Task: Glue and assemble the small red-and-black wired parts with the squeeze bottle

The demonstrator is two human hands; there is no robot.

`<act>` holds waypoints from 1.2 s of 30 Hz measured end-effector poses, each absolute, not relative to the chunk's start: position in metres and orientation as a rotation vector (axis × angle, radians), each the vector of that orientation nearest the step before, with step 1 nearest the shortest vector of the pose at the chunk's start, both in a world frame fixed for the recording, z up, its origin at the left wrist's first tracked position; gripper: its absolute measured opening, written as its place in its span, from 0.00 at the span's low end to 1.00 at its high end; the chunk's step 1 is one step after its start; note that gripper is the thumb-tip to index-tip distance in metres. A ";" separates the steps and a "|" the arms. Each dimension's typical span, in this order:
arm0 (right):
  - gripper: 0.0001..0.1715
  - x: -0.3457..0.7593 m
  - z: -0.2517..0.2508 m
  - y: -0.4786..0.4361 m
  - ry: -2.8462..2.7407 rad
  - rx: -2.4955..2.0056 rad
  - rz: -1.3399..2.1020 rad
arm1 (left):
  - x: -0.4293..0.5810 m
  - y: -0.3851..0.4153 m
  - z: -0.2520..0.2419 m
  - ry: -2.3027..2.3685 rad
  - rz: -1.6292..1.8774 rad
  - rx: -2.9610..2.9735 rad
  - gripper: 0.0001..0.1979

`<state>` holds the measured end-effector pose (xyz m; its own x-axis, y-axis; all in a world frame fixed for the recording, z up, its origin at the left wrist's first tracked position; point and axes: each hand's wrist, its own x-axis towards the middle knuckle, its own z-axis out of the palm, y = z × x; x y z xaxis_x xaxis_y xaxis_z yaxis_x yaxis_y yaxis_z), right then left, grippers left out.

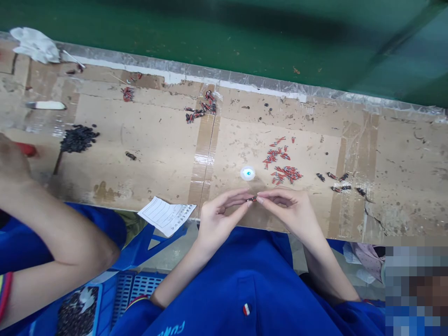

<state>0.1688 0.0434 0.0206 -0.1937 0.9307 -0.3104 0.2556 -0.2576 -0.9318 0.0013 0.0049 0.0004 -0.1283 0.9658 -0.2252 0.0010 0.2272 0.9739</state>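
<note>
Small dark part point(252, 199) held in a two-handed pinch at the near edge of a cardboard-covered worktop point(161, 140)

Seen from above, a person in a blue shirt point(217, 284) sits at the middle of the worktop's near edge. The left hand point(217, 214) grips one end of the small part between thumb and fingertips; the right hand point(292, 204) grips the other end in the same way. Both grips are closed on it, just above the surface; its finer details are too small to make out.

Just beyond the hands, toward the far edge, stands a small round white dish point(248, 173) with a blue spot in its middle. To its right lies a loose pile of red pieces point(287, 174), and farther toward the right edge are a few scattered dark pieces point(320, 177). A cluster of black-and-red pieces point(196, 113) lies nearer the far edge, left of the dish.

Toward the left edge are a heap of black pieces point(77, 139) and a white-handled tool point(49, 105). A crumpled white cloth point(35, 44) lies at the far left corner. A printed paper slip point(166, 216) overhangs the near edge. A co-worker's bare arm point(59, 224) reaches in from the left, beside a red object point(26, 149).
</note>
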 end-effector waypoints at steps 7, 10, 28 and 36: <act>0.06 0.165 0.016 0.037 -1.444 -1.508 1.401 | 0.002 0.012 0.002 1.340 1.059 0.758 0.16; 0.07 0.164 0.017 0.035 -1.411 -1.506 1.411 | 0.003 0.016 0.004 1.345 1.035 0.687 0.17; 0.08 0.176 0.013 0.028 -1.517 -1.449 1.297 | 0.018 0.013 0.001 1.308 1.104 0.844 0.22; 0.15 0.235 -0.002 0.031 -1.369 -1.846 0.813 | -0.012 0.009 0.024 1.785 1.405 1.594 0.16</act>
